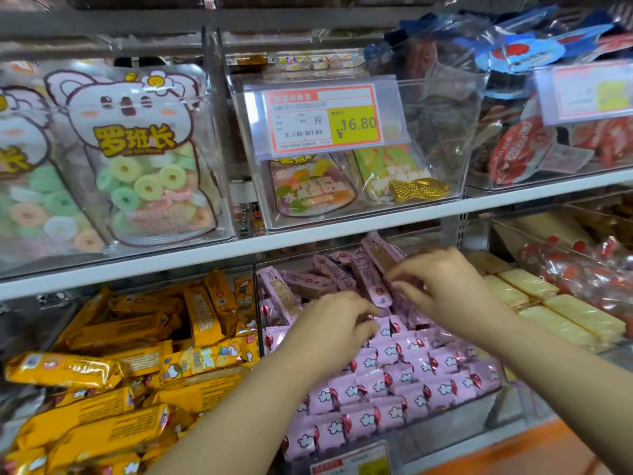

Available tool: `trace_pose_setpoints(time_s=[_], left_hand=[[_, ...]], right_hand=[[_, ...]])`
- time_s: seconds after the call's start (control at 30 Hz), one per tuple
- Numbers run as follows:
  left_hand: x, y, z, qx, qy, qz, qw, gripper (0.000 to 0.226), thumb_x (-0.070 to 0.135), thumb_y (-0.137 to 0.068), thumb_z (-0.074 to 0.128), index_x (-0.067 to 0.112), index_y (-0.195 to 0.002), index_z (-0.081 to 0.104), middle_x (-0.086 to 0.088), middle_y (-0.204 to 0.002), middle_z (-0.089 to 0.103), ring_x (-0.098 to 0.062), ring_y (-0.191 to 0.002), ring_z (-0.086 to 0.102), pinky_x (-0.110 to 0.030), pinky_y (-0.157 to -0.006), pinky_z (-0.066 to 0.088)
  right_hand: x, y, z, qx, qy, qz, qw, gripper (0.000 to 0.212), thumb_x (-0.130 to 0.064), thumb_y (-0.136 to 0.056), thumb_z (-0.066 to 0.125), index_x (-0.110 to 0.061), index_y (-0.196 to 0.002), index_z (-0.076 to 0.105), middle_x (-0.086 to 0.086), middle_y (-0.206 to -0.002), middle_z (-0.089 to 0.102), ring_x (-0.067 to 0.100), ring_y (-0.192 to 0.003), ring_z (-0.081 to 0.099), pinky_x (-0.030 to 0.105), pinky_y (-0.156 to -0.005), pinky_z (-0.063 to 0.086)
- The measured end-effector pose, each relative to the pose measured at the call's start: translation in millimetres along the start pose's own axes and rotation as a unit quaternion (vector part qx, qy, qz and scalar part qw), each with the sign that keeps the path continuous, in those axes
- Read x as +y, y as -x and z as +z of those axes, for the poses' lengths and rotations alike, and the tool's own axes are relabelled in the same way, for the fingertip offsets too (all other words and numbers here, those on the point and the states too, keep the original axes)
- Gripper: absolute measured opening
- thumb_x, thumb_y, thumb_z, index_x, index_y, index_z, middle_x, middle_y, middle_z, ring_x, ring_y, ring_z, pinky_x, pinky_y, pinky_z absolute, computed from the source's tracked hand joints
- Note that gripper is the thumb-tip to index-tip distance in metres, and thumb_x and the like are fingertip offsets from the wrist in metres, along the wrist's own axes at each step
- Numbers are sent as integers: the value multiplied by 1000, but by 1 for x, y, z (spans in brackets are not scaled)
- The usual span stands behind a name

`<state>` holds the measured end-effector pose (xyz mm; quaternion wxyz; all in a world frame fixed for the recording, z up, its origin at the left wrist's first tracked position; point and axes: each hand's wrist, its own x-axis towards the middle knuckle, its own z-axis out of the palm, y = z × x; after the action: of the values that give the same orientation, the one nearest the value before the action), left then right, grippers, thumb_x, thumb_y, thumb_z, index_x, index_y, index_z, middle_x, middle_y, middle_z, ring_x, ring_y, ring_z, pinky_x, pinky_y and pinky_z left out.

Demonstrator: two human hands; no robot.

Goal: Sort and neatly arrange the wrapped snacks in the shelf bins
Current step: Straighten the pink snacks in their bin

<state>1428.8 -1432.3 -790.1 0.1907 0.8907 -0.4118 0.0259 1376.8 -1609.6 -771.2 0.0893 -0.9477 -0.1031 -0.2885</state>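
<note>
The right hand (pixel 442 289) pinched a pink pack (pixel 368 279), two o'clock of the left hand (pixel 334 323), whose grip I couldn't make out.

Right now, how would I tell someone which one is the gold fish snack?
Find the upper shelf, then the clear middle bin with the 16.80 price tag. The gold fish lies at its front right corner, beside gummy pouches. It alone is shiny, gold and fish-shaped; the pouches are flat and multicoloured.

Left hand (pixel 334 325) and right hand (pixel 447 289) pinch pink snacks (pixel 411 368) in the middle bin (pixel 455 418).
</note>
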Motion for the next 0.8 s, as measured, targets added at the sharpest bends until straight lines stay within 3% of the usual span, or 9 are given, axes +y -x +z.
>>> trace_pose_setpoints(time_s=[0.2, 0.37, 0.43, 0.53, 0.63, 0.8], left_hand=[[5, -11, 16, -51, -56, 20, 997, 27, 28, -97, 48, 26, -118, 65, 5, -121, 63, -19, -112, 55, -39, -96, 42], [4, -12, 14, -62, -127, -8, 990, 25, 23, -97, 47, 33, -95, 70, 6, -101, 67, -22, -102, 59, -34, -89, 41], [6, -13, 9, -73, -115, -27, 990, 26, 21, -96, 49, 38, -96, 68, 6, -101, 68, -20, -103, 59, -35, -89, 41], [11, -18, 3, -50, -66, -55, 995, 17, 22, -93, 54, 27, -87, 69, 8, -96, 70, -14, -89, 62, -29, -82, 44], [15, -20, 3, 3, -20, -78, 997, 10, 32, -91, 58, 32, -89, 68, 14, -90, 68, -10, -83, 61, -27, -76, 49], [22, -18, 8, 67, -14, -99, 993, 11, 30, -90, 56, 34, -91, 67, 15, -84, 65, -10, -84, 60, -26, -76, 48]], right_hand=[[24, 27, -8, 11, 10, 112, 994, 17, -21, -76, 73, -24, -92, 71, -3, -90, 67, 28, -84, 58, 45, -77, 47], [19, 36, -11, -88, -1, 112, 990, 44, -44, -79, 67, -37, -121, 57, -10, -122, 52, 16, -114, 46, 38, -96, 38], [18, 35, -8, -112, 16, 109, 988, 52, -50, -81, 61, -40, -130, 47, -8, -132, 43, 15, -121, 39, 36, -102, 33], [16, 33, -6, -101, 47, 99, 989, 50, -57, -77, 62, -44, -124, 50, -7, -116, 39, 17, -113, 39, 33, -93, 31], [20, 38, -6, -61, 75, 58, 994, 47, -64, -65, 69, -37, -103, 65, -11, -99, 44, 18, -97, 49, 32, -76, 27], [11, 39, -7, -87, 109, 65, 988, 54, -64, -75, 58, -37, -122, 55, -10, -106, 48, 13, -105, 44, 32, -84, 26]])
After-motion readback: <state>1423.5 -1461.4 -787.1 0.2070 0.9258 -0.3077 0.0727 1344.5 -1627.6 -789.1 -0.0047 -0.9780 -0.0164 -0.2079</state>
